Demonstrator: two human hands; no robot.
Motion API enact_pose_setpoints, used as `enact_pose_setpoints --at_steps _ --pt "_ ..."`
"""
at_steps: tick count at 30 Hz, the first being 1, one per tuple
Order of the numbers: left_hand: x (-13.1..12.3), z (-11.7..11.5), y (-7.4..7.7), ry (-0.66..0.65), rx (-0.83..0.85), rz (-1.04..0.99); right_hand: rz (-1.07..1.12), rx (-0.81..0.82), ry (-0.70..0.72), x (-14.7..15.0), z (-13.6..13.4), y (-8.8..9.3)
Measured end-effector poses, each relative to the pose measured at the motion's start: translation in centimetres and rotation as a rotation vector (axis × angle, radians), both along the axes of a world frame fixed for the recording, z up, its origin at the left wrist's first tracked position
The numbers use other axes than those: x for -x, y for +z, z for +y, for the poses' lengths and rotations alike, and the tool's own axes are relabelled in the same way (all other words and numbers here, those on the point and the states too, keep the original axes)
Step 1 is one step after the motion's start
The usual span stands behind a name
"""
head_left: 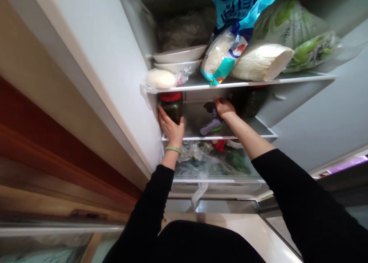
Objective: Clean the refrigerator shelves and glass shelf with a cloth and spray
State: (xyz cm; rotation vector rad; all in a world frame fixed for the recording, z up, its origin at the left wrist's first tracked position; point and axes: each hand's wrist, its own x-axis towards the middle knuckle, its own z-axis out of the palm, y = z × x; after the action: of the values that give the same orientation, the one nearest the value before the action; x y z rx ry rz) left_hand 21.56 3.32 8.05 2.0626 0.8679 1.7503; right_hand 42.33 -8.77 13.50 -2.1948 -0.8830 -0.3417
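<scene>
On the middle shelf of a fridge, at its left end, stands a dark glass jar [174, 109] with a red lid. My left hand [171, 129], wearing a ring and a green bangle, is around its lower front, thumb on the right side and fingers on the left. Deeper in, right of the middle, my right hand [224, 108] has its fingers curled, their tips partly hidden. Just left of it are a small dark object [209, 107] and a purple-grey item [210, 127] with a green edge, whose kinds I cannot make out.
The upper shelf [195, 87] holds stacked white bowls [178, 66], a wrapped pale round item [161, 79], a blue food bag [222, 56], a large cut white vegetable [263, 62] and bagged greens [310, 50]. Dark jars [254, 101] stand at right. Bagged vegetables [232, 160] lie below.
</scene>
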Motion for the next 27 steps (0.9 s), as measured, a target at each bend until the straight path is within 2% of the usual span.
enact_pose_setpoints --at_steps 3,7,10,12,14,16,18,19,21,24,27 --pt "0.0 0.2 -0.1 -0.012 -0.017 -0.008 0.038 0.175 0.076 -0.1 -0.7 -0.7" --pt "-0.1 0.2 -0.1 -0.018 -0.012 -0.017 -0.155 0.363 0.355 3.8 -1.7 -4.5" --pt "-0.1 0.2 -0.1 -0.012 -0.029 -0.027 -0.28 0.323 0.571 6.4 -2.4 -6.3" --pt "-0.1 0.2 -0.2 -0.007 -0.041 -0.028 -0.245 0.209 0.618 6.9 -2.3 -6.2" --pt "-0.1 0.2 -0.2 -0.004 -0.04 -0.02 -0.1 0.023 0.511 6.9 -1.3 -4.9" --pt "-0.1 0.2 -0.2 -0.003 -0.037 -0.015 0.042 -0.247 0.334 6.7 0.7 -2.6" --pt "0.0 0.1 -0.3 -0.001 -0.034 -0.012 0.041 -0.508 0.237 7.1 3.2 0.1" --pt "0.0 0.1 -0.3 0.003 -0.035 -0.012 -0.005 -0.584 0.247 7.5 4.4 1.4" --pt "0.1 0.0 -0.3 0.011 -0.046 -0.006 -0.126 -0.597 0.363 8.8 6.4 3.4" --pt "0.1 0.1 -0.3 0.018 -0.066 0.002 -0.289 -0.429 0.632 10.4 7.9 5.3" --pt "0.0 0.1 -0.2 0.027 -0.048 0.005 -0.345 -0.316 0.773 10.1 8.8 6.9"
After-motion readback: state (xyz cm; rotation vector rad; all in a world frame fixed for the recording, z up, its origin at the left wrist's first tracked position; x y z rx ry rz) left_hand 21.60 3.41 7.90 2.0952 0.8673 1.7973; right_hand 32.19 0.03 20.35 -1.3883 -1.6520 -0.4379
